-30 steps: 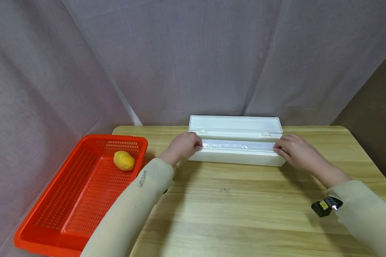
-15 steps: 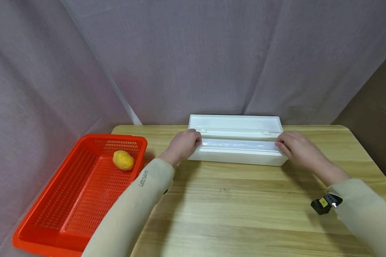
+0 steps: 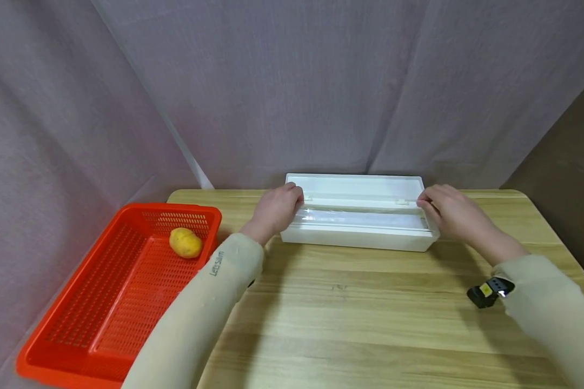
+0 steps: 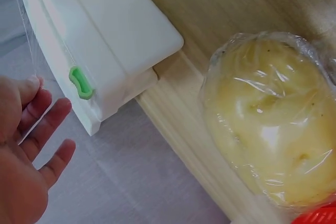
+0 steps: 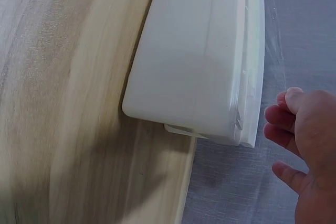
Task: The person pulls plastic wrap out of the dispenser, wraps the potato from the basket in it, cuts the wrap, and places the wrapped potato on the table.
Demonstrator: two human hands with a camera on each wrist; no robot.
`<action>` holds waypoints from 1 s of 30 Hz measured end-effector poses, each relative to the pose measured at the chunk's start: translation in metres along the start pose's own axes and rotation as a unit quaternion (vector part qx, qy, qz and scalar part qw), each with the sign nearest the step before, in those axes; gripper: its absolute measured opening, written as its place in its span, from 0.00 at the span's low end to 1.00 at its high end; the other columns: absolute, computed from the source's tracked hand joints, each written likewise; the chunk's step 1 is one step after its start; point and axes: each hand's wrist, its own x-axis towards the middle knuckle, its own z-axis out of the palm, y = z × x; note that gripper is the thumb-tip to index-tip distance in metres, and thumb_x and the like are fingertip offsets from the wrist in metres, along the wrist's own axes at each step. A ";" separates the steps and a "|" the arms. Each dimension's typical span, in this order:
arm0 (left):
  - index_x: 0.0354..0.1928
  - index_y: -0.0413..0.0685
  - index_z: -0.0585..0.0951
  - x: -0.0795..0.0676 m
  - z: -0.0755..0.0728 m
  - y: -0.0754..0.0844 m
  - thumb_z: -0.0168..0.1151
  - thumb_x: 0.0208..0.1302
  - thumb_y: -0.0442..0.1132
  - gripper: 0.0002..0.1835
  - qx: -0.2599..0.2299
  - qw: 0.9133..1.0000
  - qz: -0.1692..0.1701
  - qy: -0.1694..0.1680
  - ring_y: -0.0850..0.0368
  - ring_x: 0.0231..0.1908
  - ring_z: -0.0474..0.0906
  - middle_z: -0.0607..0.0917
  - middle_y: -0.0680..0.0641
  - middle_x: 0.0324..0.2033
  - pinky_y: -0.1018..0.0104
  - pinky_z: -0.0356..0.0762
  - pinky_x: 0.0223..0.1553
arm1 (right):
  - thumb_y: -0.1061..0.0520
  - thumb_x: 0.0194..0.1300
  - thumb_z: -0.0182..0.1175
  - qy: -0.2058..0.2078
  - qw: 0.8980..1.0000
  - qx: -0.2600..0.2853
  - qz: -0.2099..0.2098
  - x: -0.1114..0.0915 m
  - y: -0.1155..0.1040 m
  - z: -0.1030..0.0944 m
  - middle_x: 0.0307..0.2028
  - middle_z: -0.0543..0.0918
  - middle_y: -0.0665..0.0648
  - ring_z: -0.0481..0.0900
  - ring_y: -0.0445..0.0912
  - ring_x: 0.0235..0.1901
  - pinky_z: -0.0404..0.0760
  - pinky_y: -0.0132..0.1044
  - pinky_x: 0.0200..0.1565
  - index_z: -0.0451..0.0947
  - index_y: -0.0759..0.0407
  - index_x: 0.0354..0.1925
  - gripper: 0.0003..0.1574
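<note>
My left hand [image 3: 275, 212] pinches one corner of a sheet of clear cling film [image 4: 32, 51] between thumb and forefinger, its other fingers loosely bent. The opposite corner of the cling film is pinched by my right hand [image 3: 453, 209], as the right wrist view shows. The film stretches between both hands above a long white cling film dispenser box [image 3: 355, 237]. The box's lid [image 3: 355, 185] stands raised at the back, and the film roll [image 3: 360, 219] shows inside. A green cutter slider [image 4: 80, 83] sits at the box's left end.
A red plastic basket [image 3: 31, 346] at the left holds a yellow potato [image 3: 186, 242]. Another potato [image 4: 270, 124], wrapped in film, lies on the wooden table [image 3: 340, 324] near the basket; my left arm hides it in the head view. A grey curtain [image 3: 292, 92] hangs behind.
Both hands have risen and moved slightly back from the box's front edge, pulling the cling film up off the roll. The box and basket have stayed nearly in place.
</note>
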 end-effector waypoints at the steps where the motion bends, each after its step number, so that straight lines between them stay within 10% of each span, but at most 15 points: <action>1: 0.40 0.45 0.84 0.000 -0.001 0.000 0.61 0.77 0.33 0.05 0.006 1.000 -0.002 0.000 0.51 0.40 0.82 0.83 0.47 0.38 0.54 0.82 0.44 | 0.63 0.77 0.63 -0.004 1.000 0.000 0.004 0.001 0.000 0.000 0.38 0.85 0.63 0.81 0.60 0.41 0.79 0.58 0.43 0.81 0.66 0.42 0.05; 16: 0.48 0.44 0.81 -0.001 0.002 0.000 0.52 0.79 0.30 0.08 0.044 0.998 0.004 -0.048 0.48 0.44 0.86 0.86 0.45 0.40 0.53 0.84 0.52 | 0.61 0.79 0.60 -0.017 0.999 0.009 0.028 0.000 0.001 0.000 0.40 0.85 0.64 0.81 0.61 0.43 0.78 0.60 0.44 0.80 0.66 0.44 0.07; 30: 0.44 0.39 0.77 0.002 0.007 -0.004 0.52 0.73 0.24 0.07 -0.064 0.998 -0.013 0.008 0.46 0.35 0.82 0.82 0.43 0.31 0.53 0.84 0.39 | 0.59 0.83 0.56 -0.025 0.995 0.054 0.078 0.003 -0.001 -0.003 0.35 0.85 0.63 0.79 0.55 0.34 0.77 0.55 0.37 0.78 0.64 0.45 0.09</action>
